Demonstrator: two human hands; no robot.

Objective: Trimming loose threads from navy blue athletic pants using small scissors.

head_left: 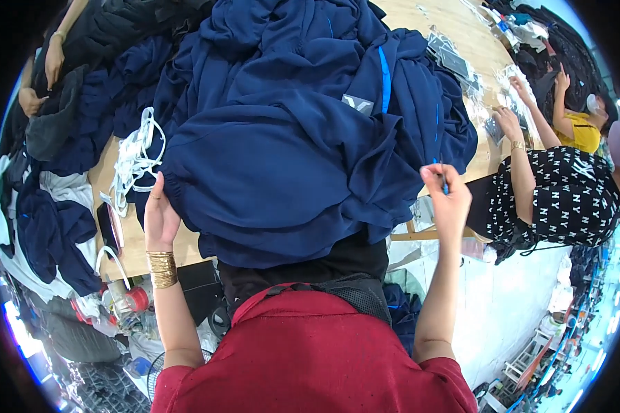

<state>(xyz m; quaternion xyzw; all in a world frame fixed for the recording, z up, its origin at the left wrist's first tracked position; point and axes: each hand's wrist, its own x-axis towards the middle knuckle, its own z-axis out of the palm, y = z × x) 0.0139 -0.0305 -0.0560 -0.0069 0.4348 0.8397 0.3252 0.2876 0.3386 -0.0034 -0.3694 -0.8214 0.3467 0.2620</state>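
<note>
A large navy blue garment (pixel 255 162) lies heaped over the table's near edge, with a gathered hem at its left. My left hand (pixel 162 219) is beside that hem, palm turned up and a finger stretched out; its other fingers are partly hidden by the cloth. My right hand (pixel 449 199) is raised at the garment's right side. Its fingers are closed on small thread snips (pixel 446 187), of which a dark tip and a bit of blue show. A bright blue strip (pixel 384 79) and a small grey patch (pixel 357 104) show on the navy cloth.
White cords (pixel 139 155) lie in a tangle on the wooden table (pixel 134 244), near a phone (pixel 108 227). More dark clothes are piled at the left, where another person's hands (pixel 55 62) work. At the right, a co-worker in a black patterned shirt (pixel 561 196) handles small packets (pixel 492 129).
</note>
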